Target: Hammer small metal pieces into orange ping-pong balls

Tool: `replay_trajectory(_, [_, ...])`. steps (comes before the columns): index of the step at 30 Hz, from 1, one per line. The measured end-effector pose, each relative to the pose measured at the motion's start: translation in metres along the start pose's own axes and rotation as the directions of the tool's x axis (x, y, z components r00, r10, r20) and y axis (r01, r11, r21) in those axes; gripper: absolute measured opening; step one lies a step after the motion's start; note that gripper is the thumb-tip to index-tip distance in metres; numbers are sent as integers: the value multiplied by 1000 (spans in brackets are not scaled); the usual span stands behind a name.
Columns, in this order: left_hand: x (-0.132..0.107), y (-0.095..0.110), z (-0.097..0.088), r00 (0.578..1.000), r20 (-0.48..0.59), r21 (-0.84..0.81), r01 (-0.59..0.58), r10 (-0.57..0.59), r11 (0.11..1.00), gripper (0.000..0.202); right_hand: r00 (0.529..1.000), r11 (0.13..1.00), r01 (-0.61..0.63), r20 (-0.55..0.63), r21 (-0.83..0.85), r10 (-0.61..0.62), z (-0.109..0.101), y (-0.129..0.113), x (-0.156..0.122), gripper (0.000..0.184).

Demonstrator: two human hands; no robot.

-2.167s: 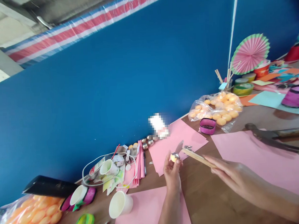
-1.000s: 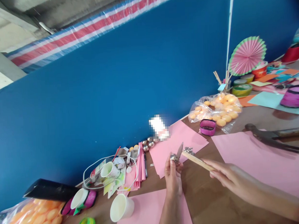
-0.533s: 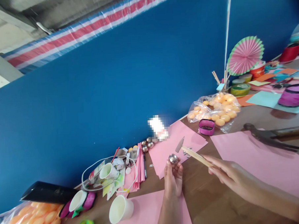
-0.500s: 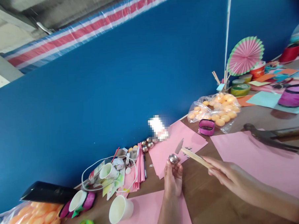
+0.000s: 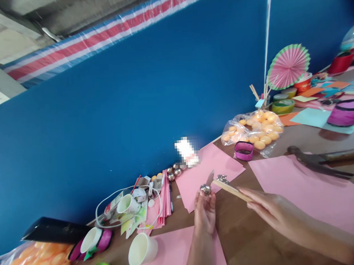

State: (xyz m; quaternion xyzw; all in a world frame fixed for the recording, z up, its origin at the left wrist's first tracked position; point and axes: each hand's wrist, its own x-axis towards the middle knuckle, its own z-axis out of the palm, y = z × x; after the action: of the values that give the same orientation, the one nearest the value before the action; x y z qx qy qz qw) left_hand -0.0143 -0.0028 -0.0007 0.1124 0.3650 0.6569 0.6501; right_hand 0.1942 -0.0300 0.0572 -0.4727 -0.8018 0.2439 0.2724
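My left hand holds a shiny silver ball up on its fingertips, the fingers closed around its underside. In my right hand is a wooden-handled tool, gripped by its handle, with a grey pointed piece at the far end. That point is right beside the top of the ball; whether they touch I cannot tell. Behind the tool, small silver bits lie on a pink sheet. Several other silver balls sit by the blue wall.
A claw hammer rests at right, partly over a pink sheet. Near it are a small purple container and a plastic bag of orange balls. At left stand a white cup, a cable and a black object.
The tool in my right hand has come down slightly, its grey point nearer the silver ball. The ball has tipped a little in my left hand. The view has shifted slightly.
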Motion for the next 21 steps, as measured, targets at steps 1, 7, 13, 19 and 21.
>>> replay_trajectory(1, [0,0,0,1000,-1,-5,-6,6,1000,16,1000,1000,3,-3,2,-3,0,0,0,42])
replay_trajectory(7, [-2,1,3,992,119,0,36,-35,999,23,1000,1000,-1,11,-16,2,5,2,-1,41])
replay_trajectory(13, [0,-1,1,996,81,0,21,-21,1000,16,1000,1000,29,2,-8,-29,1,-5,-1,40])
replay_trajectory(19, [1,-2,-1,995,91,-7,45,-44,999,18,999,999,6,-52,-49,-9,-8,4,4,37])
replay_trajectory(21, [2,-1,0,993,102,-20,63,-60,998,17,995,994,-8,-100,-107,-3,-17,9,6,34])
